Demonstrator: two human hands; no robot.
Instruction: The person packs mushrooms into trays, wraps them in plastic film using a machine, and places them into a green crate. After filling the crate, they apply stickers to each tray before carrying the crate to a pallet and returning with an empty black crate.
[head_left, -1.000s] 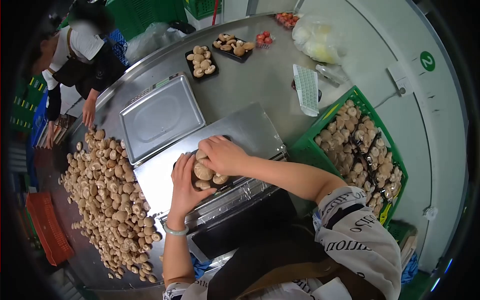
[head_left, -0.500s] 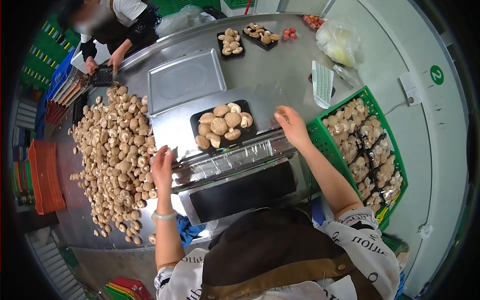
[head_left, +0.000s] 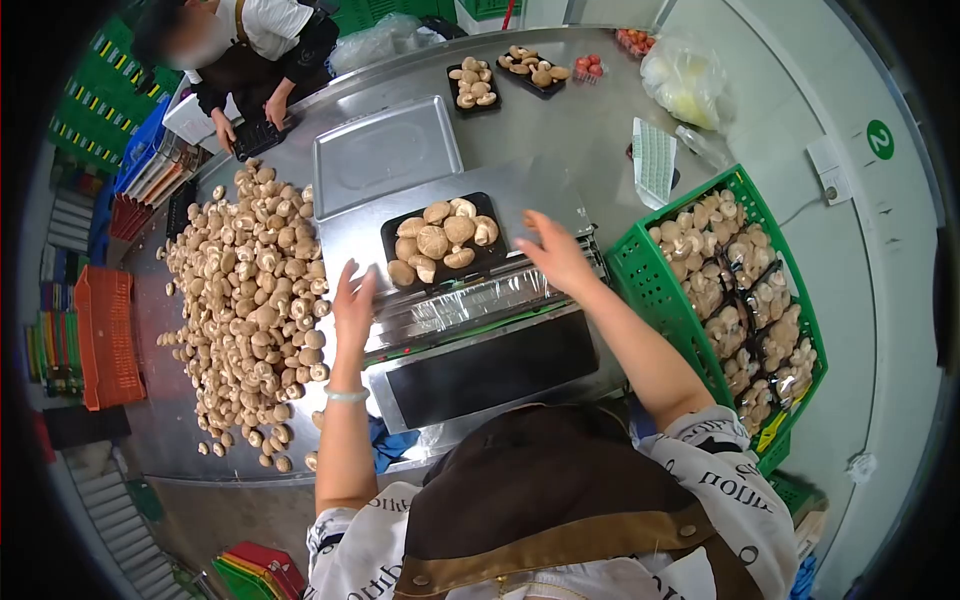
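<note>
Left hand: loosely spread, empty; right hand: likewise. Between them, touching neither: black tray of mushrooms. Step, apparently: filling done; next move calls for both hands inward

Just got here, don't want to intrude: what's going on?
The person's left hand and right hand are open on either side of a black rectangular tray of brown round-capped mushrooms, apparently not touching it. The tray rests on a flat silver metal plate. To the left lies a heap of loose mushrooms; beyond it, a co-worker's hands handle another black tray.
</note>
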